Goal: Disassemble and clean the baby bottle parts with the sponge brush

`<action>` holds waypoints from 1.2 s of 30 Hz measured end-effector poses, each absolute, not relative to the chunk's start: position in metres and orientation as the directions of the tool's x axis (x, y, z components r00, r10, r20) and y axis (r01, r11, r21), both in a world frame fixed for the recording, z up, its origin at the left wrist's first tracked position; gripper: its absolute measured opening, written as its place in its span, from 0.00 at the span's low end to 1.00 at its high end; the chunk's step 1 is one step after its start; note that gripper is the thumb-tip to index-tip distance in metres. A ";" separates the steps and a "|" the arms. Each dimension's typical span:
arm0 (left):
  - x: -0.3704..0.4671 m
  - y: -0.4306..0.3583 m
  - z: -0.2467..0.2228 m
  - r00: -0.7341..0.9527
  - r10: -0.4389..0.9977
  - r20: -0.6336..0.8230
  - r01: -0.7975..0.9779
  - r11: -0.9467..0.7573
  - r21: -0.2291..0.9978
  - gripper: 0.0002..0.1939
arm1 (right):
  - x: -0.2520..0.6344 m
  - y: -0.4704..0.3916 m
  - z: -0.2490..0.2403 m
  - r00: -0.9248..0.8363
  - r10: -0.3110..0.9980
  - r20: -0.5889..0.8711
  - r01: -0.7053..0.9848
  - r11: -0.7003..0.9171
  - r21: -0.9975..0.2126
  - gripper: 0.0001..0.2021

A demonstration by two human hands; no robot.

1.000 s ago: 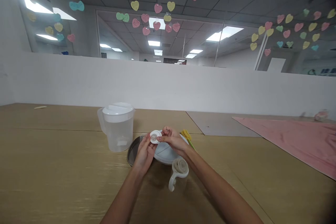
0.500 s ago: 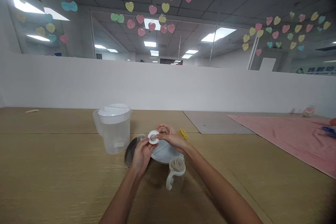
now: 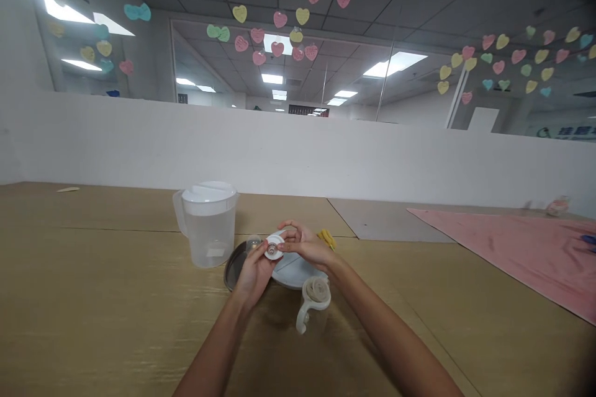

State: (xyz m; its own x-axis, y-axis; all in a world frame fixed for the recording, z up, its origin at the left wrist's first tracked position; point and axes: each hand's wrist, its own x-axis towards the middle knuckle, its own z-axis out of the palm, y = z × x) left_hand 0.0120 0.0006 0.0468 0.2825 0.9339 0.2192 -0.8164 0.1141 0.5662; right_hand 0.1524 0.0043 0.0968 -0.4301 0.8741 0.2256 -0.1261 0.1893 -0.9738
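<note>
Nearest, toward the table's (image 3: 116,310) front edge, a clear cup (image 3: 315,310) with a white handle stands upright. Beyond it, the left hand (image 3: 255,273) and right hand (image 3: 307,247) pinch a small white ring (image 3: 274,247) between them, above a pale plate (image 3: 295,271) and beside a dark tray (image 3: 234,265). Farther left stands a lidded pitcher (image 3: 212,223); a pink cloth (image 3: 512,254) covers part of the table's right side.

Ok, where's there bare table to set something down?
Table: left of the left forearm, nearer than the pitcher; and between the right forearm and pink cloth. Crowded centre: dark tray, pale plate, handled cup, yellow item, around left hand, right hand and white disc.
</note>
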 end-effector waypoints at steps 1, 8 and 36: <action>0.012 0.000 0.047 0.287 0.930 0.230 -0.811 0.108 0.576 0.11 | 0.153 0.004 0.097 -0.439 0.870 0.225 -0.122 0.190 -0.974 0.23; 0.013 -0.001 0.047 0.280 0.932 0.229 -0.803 0.097 0.588 0.10 | 0.157 0.002 0.100 -0.488 0.841 0.233 -0.095 0.214 -0.972 0.21; 0.024 -0.014 0.030 -0.162 0.819 0.551 -0.101 -0.569 0.816 0.18 | 0.174 0.010 0.104 -0.300 0.835 0.462 0.382 0.549 -0.744 0.15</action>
State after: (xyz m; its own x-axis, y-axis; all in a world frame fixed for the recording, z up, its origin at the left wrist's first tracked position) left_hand 0.0237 -0.0143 0.0303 -0.1619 0.8186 0.5510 -0.1013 -0.5693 0.8159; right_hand 0.1739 0.0097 0.1045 -0.3000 0.8347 0.4618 0.3821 0.5487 -0.7436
